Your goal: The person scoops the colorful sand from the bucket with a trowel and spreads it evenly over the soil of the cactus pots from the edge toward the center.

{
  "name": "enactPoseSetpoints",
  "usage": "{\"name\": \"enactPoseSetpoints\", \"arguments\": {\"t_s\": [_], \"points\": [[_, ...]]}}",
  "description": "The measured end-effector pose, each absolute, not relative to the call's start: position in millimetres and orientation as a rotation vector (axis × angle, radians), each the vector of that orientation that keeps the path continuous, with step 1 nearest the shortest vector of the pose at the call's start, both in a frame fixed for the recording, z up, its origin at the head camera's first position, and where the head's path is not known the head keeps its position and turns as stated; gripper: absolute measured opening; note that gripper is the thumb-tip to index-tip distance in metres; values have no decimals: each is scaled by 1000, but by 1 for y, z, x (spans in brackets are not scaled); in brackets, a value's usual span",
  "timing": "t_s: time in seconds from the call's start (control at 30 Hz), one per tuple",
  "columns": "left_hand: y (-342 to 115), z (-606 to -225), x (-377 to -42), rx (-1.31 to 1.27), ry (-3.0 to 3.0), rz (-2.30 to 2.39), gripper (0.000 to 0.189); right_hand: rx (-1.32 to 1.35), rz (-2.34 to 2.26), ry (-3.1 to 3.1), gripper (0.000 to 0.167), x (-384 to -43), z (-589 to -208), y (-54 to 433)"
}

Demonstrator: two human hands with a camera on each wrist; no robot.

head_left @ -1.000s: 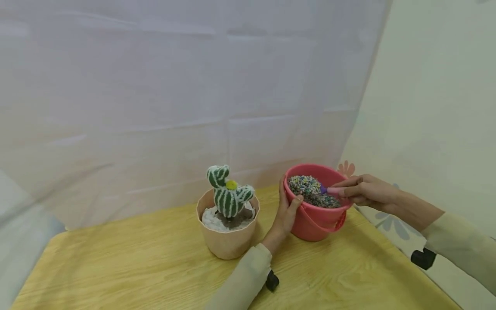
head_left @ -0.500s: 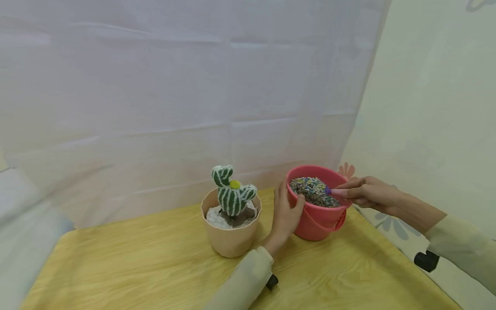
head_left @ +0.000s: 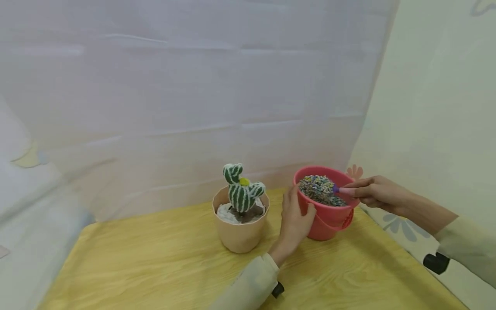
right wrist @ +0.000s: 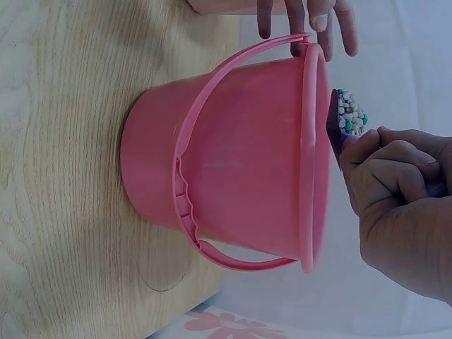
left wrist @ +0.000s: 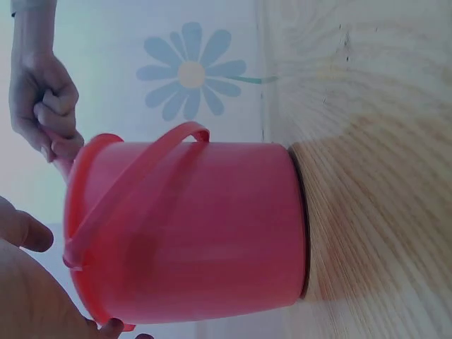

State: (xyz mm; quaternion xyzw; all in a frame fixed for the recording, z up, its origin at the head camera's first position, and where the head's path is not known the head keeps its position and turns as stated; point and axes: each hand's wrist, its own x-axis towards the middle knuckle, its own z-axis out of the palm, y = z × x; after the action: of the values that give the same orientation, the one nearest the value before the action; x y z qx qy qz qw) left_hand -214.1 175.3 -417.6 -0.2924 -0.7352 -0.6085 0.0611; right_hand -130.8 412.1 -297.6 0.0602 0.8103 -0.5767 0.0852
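Pale sheeting [head_left: 162,107] hung behind one wood-grained table [head_left: 155,258], and two printed flowers, one coral [head_left: 354,172] and one grey-blue [head_left: 404,229], showed beyond its right edge in the head view. Two containers stood upright on the boards, near each other but apart: one peach pot [head_left: 239,237] and, to its right, one pink bucket [head_left: 322,231] with a single carry handle [right wrist: 183,194] hanging down its side. One green-and-white cactus [head_left: 241,198] bearing one yellow bloom [head_left: 244,181] rose from the pot's whitish filling [head_left: 229,215].

I had my right hand [head_left: 376,193] clenched around one scoop [head_left: 346,190], pink at the grip and purple at the neck. Its blade, over the bucket's mouth, carried a heap of small mixed-colour granules [head_left: 317,182]; more lay beneath, too many to count. My left hand [head_left: 294,219] was loose, its fingers spread and relaxed against the bucket's near-left rim, clutching nothing. Two light sleeves [head_left: 252,282] covered my forearms.
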Motion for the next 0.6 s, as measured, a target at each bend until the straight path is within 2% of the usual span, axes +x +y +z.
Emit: {"name": "enactPoseSetpoints", "arguments": {"t_s": [0.6], "points": [[134, -416, -196, -1009, -2157, -1815, 49, 140, -1723, 2414, 45, -133, -287, 392]]}}
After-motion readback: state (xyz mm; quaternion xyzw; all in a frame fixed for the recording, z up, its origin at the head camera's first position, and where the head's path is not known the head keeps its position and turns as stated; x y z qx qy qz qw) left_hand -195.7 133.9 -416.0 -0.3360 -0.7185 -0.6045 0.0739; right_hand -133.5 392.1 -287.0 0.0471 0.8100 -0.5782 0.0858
